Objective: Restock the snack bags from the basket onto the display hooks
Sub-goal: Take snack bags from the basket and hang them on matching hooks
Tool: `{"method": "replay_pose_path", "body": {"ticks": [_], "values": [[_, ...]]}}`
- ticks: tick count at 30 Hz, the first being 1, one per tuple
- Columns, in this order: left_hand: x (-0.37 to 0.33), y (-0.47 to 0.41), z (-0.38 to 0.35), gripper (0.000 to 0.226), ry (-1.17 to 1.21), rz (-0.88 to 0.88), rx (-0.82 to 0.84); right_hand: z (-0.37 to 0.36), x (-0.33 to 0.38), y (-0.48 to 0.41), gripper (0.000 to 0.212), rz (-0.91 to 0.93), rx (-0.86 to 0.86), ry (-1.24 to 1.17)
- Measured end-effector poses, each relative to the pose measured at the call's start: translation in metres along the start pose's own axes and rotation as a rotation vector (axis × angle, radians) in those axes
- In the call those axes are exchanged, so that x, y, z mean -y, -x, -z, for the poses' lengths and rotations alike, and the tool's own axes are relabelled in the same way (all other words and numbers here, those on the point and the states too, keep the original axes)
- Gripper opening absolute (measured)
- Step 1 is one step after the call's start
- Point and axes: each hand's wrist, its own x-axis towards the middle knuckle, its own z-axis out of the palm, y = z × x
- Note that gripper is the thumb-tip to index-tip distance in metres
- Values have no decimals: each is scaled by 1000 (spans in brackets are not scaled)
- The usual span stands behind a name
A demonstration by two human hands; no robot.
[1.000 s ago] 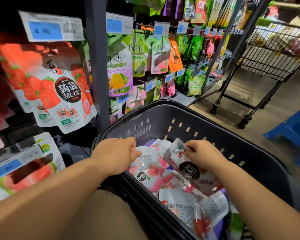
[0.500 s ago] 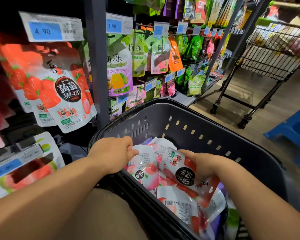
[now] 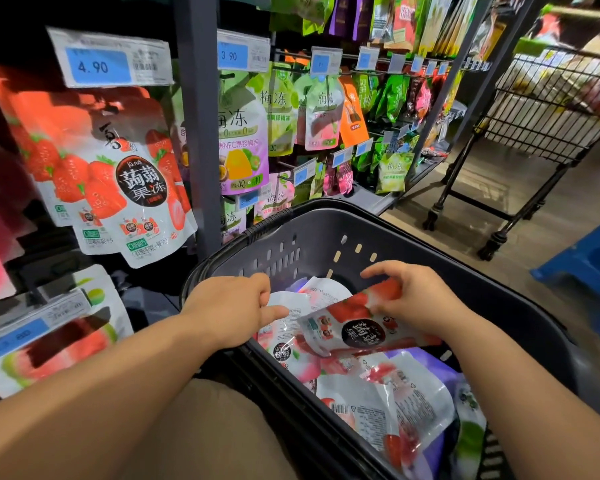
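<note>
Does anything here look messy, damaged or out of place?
Nothing looks torn or spilled. The snack bags in the basket lie jumbled, some back side up with barcodes showing, unlike the hanging bags, which face forward. The strawberry bag in the right hand is upside down in this view, its label inverted.

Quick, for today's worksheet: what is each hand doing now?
Left hand: fingers curled; whether it grips anything cannot be told.
Right hand: holds the strawberry bag.

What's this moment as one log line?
step: picking stock | right hand: grips strawberry bag in basket | left hand: at basket rim, grip unclear | bag: not hung yet
</note>
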Motion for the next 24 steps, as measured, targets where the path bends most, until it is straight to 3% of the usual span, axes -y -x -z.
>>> {"method": "replay_pose_path", "body": {"ticks": [7,11,20,24], "values": [[-7,4,10,62,149,-18,83,-4,39,12,36,205,-69,-122],[-9,6,15,72,181,-18,107,-11,60,21,39,305,-160,-352],[-7,7,12,34,198,6,68,-24,78,28,18,472,-342,-584],[-4,5,8,33,165,59,11,-15,61,11,36,320,-342,-525]]}}
